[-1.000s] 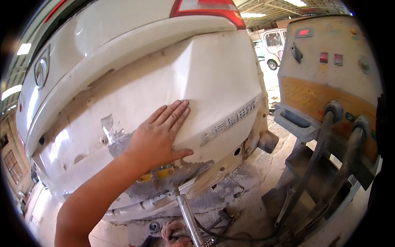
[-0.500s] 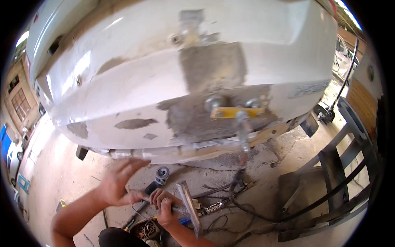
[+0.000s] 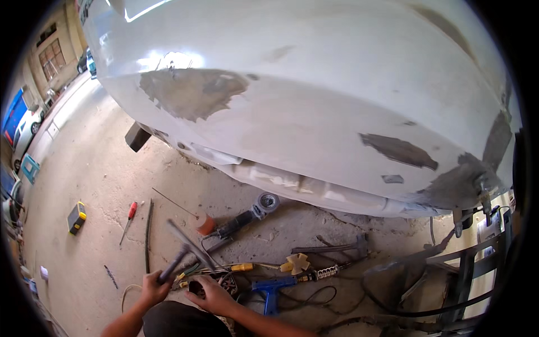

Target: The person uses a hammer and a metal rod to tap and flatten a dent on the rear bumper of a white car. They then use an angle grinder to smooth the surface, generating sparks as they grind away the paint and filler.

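A body hammer with a long, thin head (image 3: 193,247) is in my left hand (image 3: 154,289). My fingers are wrapped round its handle (image 3: 173,264), and the head stands up to the right. My right hand (image 3: 216,296) is low beside it, thumb and fingers apart around a dark round opening (image 3: 196,288). That hand is over a container of small brownish pieces (image 3: 227,282), mostly hidden by the hand and my knee. In front of me is a white car panel (image 3: 314,129) with grey sanded patches (image 3: 193,92), (image 3: 398,150).
An angle grinder (image 3: 244,220) and an orange-red cup-like thing (image 3: 205,225) lie ahead. A blue gun-shaped tool (image 3: 272,289) and cables are at right, near a dark metal frame (image 3: 469,264). A red-handled screwdriver (image 3: 129,219) and a yellow-black box (image 3: 77,218) lie left.
The view has swung left along the car. The hammer has passed from my right hand to my left. My right hand has let go and is lower, by the container.
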The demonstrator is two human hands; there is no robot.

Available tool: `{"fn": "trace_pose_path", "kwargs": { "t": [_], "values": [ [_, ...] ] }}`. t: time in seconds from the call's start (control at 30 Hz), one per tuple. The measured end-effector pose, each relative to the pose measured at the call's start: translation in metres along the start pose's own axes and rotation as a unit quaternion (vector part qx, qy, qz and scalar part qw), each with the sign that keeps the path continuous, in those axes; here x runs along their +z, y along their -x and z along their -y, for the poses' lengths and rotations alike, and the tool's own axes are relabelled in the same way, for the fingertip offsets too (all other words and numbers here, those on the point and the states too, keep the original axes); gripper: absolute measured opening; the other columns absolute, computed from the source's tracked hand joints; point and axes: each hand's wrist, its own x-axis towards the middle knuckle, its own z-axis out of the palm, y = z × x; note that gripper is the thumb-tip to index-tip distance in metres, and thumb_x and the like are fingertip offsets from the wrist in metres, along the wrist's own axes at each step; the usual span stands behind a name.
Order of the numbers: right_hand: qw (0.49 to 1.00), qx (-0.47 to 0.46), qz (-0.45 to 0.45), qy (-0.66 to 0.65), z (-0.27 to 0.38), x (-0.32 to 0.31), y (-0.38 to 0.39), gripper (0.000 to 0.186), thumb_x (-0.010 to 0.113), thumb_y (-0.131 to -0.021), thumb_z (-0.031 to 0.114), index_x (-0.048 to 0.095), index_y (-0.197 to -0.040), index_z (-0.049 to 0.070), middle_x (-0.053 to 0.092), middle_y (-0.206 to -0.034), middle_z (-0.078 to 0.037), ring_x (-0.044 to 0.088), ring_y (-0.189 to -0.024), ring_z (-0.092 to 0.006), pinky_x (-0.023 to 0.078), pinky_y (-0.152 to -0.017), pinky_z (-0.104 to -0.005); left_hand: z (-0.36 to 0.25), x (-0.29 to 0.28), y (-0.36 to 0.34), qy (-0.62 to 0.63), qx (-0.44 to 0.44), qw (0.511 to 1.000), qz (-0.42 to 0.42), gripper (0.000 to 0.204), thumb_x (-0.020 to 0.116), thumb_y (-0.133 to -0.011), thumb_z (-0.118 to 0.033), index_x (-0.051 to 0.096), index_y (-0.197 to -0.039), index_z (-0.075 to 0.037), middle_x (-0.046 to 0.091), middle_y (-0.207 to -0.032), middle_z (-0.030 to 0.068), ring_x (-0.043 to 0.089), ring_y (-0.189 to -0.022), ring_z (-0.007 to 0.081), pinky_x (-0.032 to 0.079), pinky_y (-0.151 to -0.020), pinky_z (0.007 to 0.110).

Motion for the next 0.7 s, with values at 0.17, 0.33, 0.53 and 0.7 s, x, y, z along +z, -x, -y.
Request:
{"fn": "trace_pose_path", "kwargs": {
  "t": [0.17,0.33,0.53,0.7],
  "values": [
    [0.988,0.131,-0.001,0.081,-0.049,-0.014,-0.003,0.053,0.063,-0.08,0.038,0.051,-0.113,-0.002,0.056,-0.107,-0.023,0.056,-0.097,-0.0365,0.045,-0.085,-0.0391,0.1,0.028,0.003,0.032,-0.184,0.98,-0.074,0.038,0.064,-0.079,-0.027,0.047,-0.061,0.002,0.039,-0.048,0.0057,0.038,-0.048,0.0127,0.032,-0.045,0.036],
    [0.974,0.143,-0.102,0.14,-0.062,-0.054,-0.02,0.049,0.062,-0.081,0.037,0.05,-0.111,-0.001,0.055,-0.106,-0.025,0.054,-0.1,-0.0378,0.043,-0.086,-0.0401,0.248,0.081,-0.058,-0.042,-0.153,0.981,-0.114,0.037,0.065,-0.079,-0.027,0.051,-0.062,0.003,0.045,-0.051,0.0094,0.041,-0.05,0.0162,0.034,-0.048,0.039],
    [0.946,0.156,-0.222,0.178,-0.048,-0.094,-0.031,0.053,0.059,-0.085,0.034,0.043,-0.119,-0.002,0.05,-0.112,-0.026,0.049,-0.104,-0.0424,0.041,-0.089,-0.0437,0.306,0.083,-0.13,-0.067,-0.278,0.941,0.18,0.052,0.063,-0.077,-0.026,0.048,-0.113,0.008,0.056,-0.1,0.0244,0.055,-0.094,0.0294,0.043,-0.081,0.042],
    [0.917,0.116,-0.327,0.195,0.007,-0.138,-0.028,0.053,0.055,-0.087,0.034,0.038,-0.124,-0.001,0.048,-0.114,-0.027,0.049,-0.104,-0.0431,0.042,-0.087,-0.0461,0.263,0.062,-0.13,-0.214,-0.07,0.958,0.176,0.047,0.057,-0.083,-0.044,0.064,-0.093,0.002,0.063,-0.089,0.0255,0.062,-0.082,0.0372,0.048,-0.072,0.045]
  ]
}}
